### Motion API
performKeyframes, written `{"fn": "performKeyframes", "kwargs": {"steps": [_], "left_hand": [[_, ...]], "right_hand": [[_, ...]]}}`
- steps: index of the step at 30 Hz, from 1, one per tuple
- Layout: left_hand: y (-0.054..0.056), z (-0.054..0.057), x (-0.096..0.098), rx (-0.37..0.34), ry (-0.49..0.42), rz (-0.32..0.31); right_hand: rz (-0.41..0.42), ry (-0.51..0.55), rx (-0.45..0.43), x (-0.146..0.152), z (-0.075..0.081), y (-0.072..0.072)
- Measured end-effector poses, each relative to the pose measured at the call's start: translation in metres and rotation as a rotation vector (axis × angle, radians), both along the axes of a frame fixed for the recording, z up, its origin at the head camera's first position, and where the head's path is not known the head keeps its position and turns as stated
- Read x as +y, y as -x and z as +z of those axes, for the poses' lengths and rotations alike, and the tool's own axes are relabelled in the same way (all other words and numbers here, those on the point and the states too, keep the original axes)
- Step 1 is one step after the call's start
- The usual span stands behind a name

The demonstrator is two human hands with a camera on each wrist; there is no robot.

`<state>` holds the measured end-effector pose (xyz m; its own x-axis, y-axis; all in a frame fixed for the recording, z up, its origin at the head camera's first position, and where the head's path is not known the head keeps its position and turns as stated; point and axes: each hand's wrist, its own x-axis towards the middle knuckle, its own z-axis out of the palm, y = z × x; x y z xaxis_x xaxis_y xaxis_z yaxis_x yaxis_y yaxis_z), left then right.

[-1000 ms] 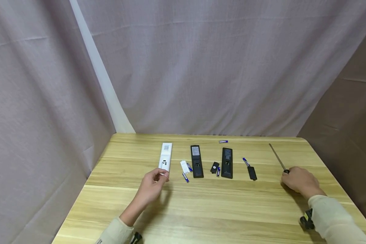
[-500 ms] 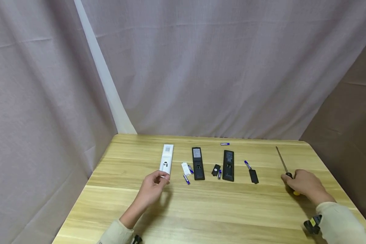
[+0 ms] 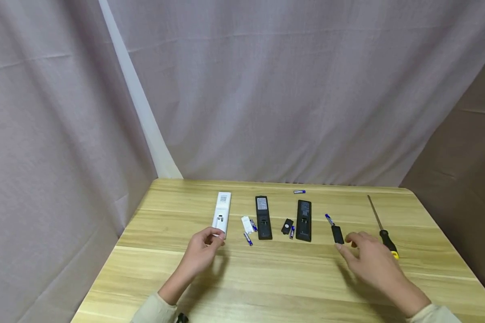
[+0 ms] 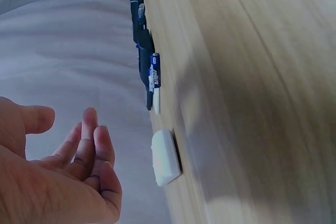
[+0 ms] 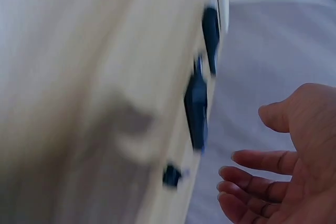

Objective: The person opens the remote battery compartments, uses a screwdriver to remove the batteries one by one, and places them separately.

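My left hand (image 3: 204, 249) hovers over the near end of a white remote control (image 3: 221, 215) lying back up with its battery slot bare. In the left wrist view a gap shows between its loosely bent fingers (image 4: 89, 145) and the white remote. My right hand (image 3: 369, 260) is just right of a black battery cover (image 3: 337, 234), thumb and fingers spread and holding nothing. Beyond that cover lies a blue battery (image 3: 329, 219). To the right of this hand rests a screwdriver (image 3: 388, 242) with a black and yellow handle.
Two black remotes (image 3: 264, 218) (image 3: 304, 220) lie back up mid-table. Between the remotes are a white battery cover (image 3: 247, 224), another black cover (image 3: 287, 226) and several blue batteries (image 3: 248, 238). One more battery (image 3: 299, 192) lies near the far edge. Grey curtains (image 3: 266, 89) surround the wooden table (image 3: 242, 287).
My right hand has let go of the screwdriver, leaving it on the table, and has moved left to the black battery cover. The left hand has stayed by the white remote.
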<state>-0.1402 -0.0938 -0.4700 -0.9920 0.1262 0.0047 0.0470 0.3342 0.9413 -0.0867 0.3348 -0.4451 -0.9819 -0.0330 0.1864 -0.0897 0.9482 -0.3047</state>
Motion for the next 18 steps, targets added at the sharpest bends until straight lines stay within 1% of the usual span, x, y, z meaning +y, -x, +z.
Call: {"fn": "performKeyframes", "kwargs": {"steps": [3,6,9,14,18], "left_hand": [[0.001,0.001,0.001,0.002,0.001,-0.012],[0.001,0.002,0.003,-0.001,0.001,-0.018],[-0.001,0.002,0.004,-0.008,-0.005,-0.013],[-0.002,0.001,0.005,0.001,-0.013,-0.018],[-0.002,0.001,0.006,0.01,0.011,-0.029]], "right_hand": [[0.035,0.025,-0.026,-0.024,-0.003,-0.013],[0.05,0.055,-0.042,-0.036,-0.007,-0.018],[0.057,0.066,-0.045,-0.04,-0.01,-0.019],[0.069,0.073,-0.046,-0.039,-0.012,-0.016],[0.07,0.092,-0.039,-0.038,-0.011,-0.014]]}}
